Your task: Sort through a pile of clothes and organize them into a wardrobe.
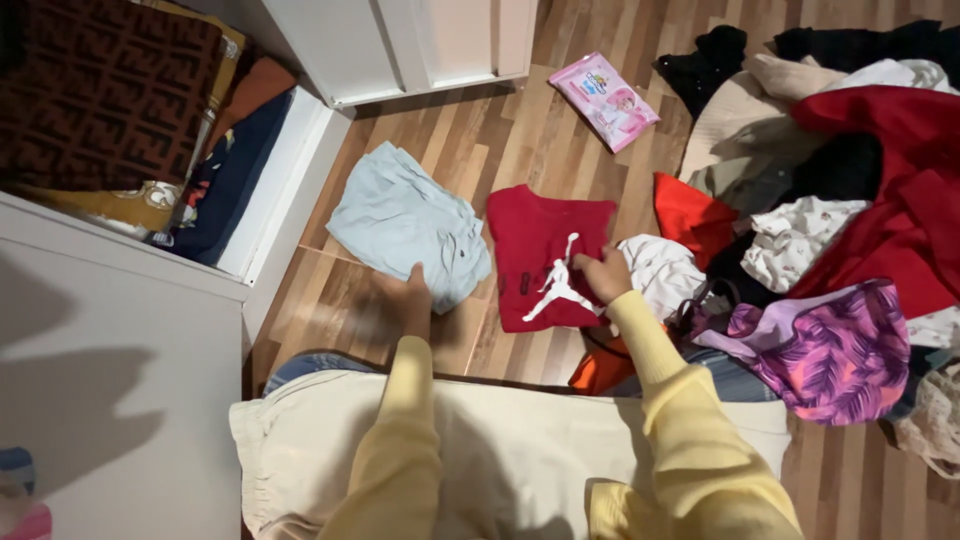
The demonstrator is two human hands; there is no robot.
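Far to the left of the left hand (408, 290) sits an open white drawer (285, 190) with folded clothes inside. Down on the wood floor (480, 130), the left hand lies flat and open on the near edge of a folded light blue shirt (405, 220). It presses, it does not grip. Just to the right of that hand lies a folded red shirt (545, 255) with a white picture on it. The right hand (600, 275) pinches the right edge of this red shirt with its fingers closed on the cloth. Past the right hand, a big messy pile of clothes (840, 230) waits. A pink packet (603, 98) lies farther away, above both hands.

I think this is the folding and stacking step. The next move likely needs a firm hold on each folded shirt so the folds stay neat when lifted.
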